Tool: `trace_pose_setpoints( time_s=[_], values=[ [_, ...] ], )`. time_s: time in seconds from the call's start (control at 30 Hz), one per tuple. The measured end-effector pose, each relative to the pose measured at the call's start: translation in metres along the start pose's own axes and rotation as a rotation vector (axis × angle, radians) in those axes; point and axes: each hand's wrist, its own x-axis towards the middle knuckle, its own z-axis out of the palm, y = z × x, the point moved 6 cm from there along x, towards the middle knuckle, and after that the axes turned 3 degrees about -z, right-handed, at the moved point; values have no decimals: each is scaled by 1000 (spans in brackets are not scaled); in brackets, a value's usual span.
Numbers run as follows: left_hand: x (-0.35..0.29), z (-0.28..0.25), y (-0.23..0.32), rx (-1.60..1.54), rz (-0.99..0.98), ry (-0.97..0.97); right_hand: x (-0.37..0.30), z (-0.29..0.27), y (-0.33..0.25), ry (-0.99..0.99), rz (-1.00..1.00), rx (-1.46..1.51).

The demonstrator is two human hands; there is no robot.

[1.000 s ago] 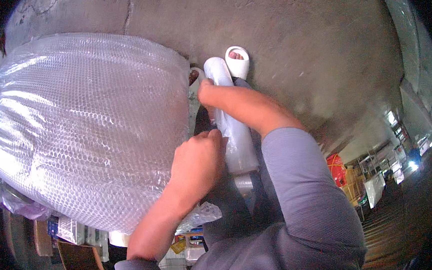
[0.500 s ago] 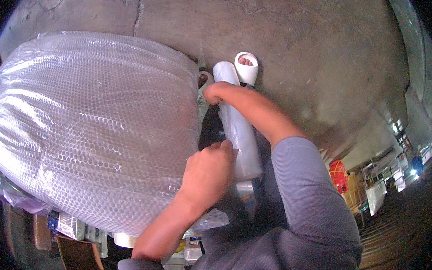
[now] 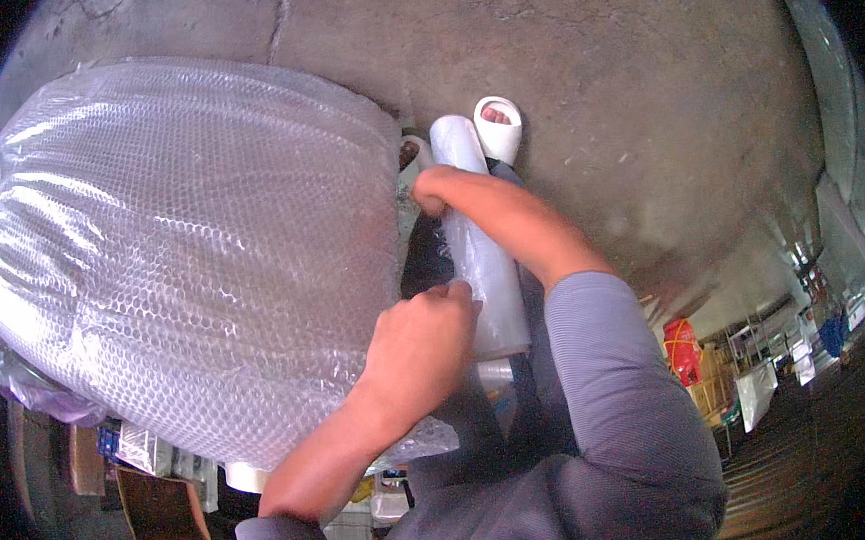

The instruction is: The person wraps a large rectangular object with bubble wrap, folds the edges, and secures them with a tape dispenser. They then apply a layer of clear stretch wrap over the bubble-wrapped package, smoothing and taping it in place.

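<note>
A roll of clear plastic film (image 3: 495, 301) lies lengthwise over my legs. My left hand (image 3: 422, 341) is closed in a fist against the roll's left edge near its close end; what its curled fingers grip is hidden. Farther along, my right hand (image 3: 436, 186) reaches across the roll with its forearm over it. Its fingers bend down at the left side, closed, and what is in them does not show. Just left of both hands sits a big rounded bundle in bubble wrap (image 3: 210, 245), gathered at its far left.
My feet in white sandals (image 3: 500, 143) are beyond the roll on a cracked concrete floor (image 3: 620, 76). At lower left are an open cardboard box (image 3: 163, 510) and a roll of tape (image 3: 246, 478). A red bag (image 3: 682, 351) and shelves stand at right.
Both hands keep their closed shape at the roll's left edge. The view has shifted slightly; otherwise the roll and bundle look the same.
</note>
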Motion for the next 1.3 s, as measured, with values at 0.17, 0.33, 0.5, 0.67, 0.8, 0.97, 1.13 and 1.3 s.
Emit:
trace_pose_setpoints(
  time_s=[0.17,0.33,0.5,0.67,0.8,0.97,1.13,1.3],
  values=[
    [-1,-1,3,39,7,-21,-45,-15,16,257,-5,318],
    [-1,2,3,-21,-11,-37,-58,-19,25,425,28,443],
    [-1,8,3,-55,-45,-56,-62,-15,52,757,52,686],
    [-3,13,6,-120,-11,-128,-83,-4,70,845,51,954],
    [-2,12,7,-107,-10,-99,-114,-28,88,987,-142,1242],
    [1,-6,3,-127,-151,52,-170,-135,118,1391,-254,1270],
    [-18,-65,-14,-281,-230,466,-218,-182,132,1588,47,900],
    [-49,-111,-55,-21,-467,732,-191,-187,113,1569,-70,1080]
  ],
)
